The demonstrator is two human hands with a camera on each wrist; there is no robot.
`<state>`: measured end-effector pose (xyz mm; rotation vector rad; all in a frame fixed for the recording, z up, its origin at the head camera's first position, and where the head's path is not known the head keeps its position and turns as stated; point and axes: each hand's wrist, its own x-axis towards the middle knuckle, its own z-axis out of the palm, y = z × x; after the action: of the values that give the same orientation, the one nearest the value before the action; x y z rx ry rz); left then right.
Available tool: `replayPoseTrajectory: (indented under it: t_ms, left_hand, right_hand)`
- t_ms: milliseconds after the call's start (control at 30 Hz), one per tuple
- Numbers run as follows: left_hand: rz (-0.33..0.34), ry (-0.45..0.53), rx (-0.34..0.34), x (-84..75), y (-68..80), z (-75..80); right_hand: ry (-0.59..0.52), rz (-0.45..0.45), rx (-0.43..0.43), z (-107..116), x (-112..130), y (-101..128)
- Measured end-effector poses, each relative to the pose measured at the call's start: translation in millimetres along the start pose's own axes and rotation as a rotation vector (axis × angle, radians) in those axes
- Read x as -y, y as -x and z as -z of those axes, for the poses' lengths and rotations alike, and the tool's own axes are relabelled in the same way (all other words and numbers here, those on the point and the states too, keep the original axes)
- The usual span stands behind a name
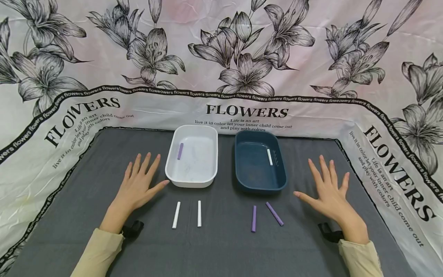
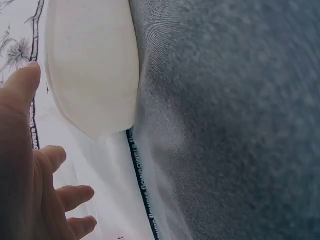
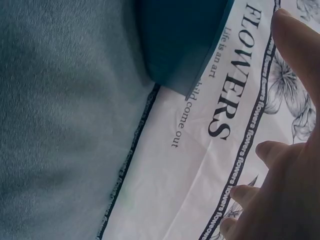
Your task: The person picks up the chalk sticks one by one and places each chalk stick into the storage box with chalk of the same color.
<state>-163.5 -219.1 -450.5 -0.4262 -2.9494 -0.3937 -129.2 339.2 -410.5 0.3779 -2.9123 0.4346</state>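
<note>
The left sleeve [image 1: 98, 254] and the right sleeve [image 1: 360, 256] lie nearest the head camera, at the lower edge of its view. Beyond its cuff, the left hand [image 1: 136, 188] is spread wide and holds nothing; its thumb tip is just beside the near left corner of the white tray [image 1: 194, 165], though I cannot tell whether they touch. The right hand [image 1: 330, 198] is spread just as wide, also with nothing in it, its thumb pointing toward the blue tray [image 1: 257, 169] but apart from it.

What a reach seems to hinge on is that the loose sticks lie inward of both hands and nearer the person than the trays. The left hand is closer to the white pair: the outer white stick [image 1: 176, 215] runs away from the person, its far end leaning slightly right, and the inner white stick [image 1: 199, 214] runs almost straight. The right hand is closer to the purple pair: the slanted purple stick [image 1: 275, 214] tips its far end left, away from that hand, while the straight purple stick [image 1: 254, 218] beside it points away from the person.

Farther out, a purple piece [image 1: 180, 151] sits inside the white tray and a white piece [image 1: 269, 157] inside the blue one, all on a grey cloth [image 1: 221, 250] with a flower-printed border
</note>
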Motion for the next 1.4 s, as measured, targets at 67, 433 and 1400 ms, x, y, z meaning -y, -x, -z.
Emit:
replayPoseTrajectory:
  t_ms: [67,433,1400]
  left_hand:
    - [0.001,-0.002,0.002,-1.2,-1.5,0.5]
    - [-0.012,-0.013,0.003,-6.3,-9.0,-3.0]
    - [-0.062,-0.012,0.020,-26.7,-26.3,-4.8]
  right_hand:
    - [-0.006,0.014,0.003,0,3,0]
    - [-0.022,0.082,-0.015,-6,19,1]
    - [-0.121,0.220,0.049,-27,71,9]
